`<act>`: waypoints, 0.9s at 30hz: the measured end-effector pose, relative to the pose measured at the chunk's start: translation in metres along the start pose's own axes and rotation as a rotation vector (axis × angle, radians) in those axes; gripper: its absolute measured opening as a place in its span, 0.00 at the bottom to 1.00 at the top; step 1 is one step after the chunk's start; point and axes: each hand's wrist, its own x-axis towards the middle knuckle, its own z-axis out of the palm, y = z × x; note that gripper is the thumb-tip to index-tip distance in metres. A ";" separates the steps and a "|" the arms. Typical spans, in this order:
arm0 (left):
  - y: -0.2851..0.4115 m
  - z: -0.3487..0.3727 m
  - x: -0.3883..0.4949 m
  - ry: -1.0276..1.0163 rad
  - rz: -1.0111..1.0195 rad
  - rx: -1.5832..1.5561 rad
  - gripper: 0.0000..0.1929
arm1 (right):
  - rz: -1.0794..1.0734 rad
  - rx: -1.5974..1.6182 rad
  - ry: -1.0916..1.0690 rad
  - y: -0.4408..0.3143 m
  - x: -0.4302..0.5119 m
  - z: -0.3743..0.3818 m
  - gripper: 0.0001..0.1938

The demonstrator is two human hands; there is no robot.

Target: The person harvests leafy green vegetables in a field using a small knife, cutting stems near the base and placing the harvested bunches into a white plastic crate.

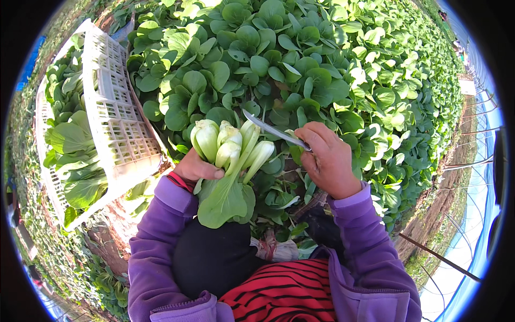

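Observation:
My left hand [198,166] grips a bunch of several cut bok choy heads [230,147], their pale bases pointing up and away from me and the leaves hanging down towards my lap. In my right hand [328,159] is a knife with a curved metal blade [273,130]; its handle is hidden in the fist. The blade points up and left, its tip just beyond the pale stalks. Past both hands stands a dense bed of growing bok choy [281,60].
A white plastic crate [120,116] filled with bok choy [76,161] stands at my left. Bare soil [106,245] lies below it. Curved poles and plastic sheeting [478,161] run along the far right. A pale bundle [281,250] rests beside my knee.

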 end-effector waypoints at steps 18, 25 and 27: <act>0.074 0.026 -0.032 0.433 0.006 0.722 0.35 | 0.479 0.571 -0.173 0.053 -0.013 0.080 0.18; 0.043 0.037 0.015 0.080 -0.077 1.546 0.33 | 0.827 0.971 -0.238 0.078 -0.042 0.206 0.23; 0.017 0.026 0.044 -0.054 -0.094 1.736 0.35 | 0.647 0.762 -0.085 0.097 -0.067 0.254 0.22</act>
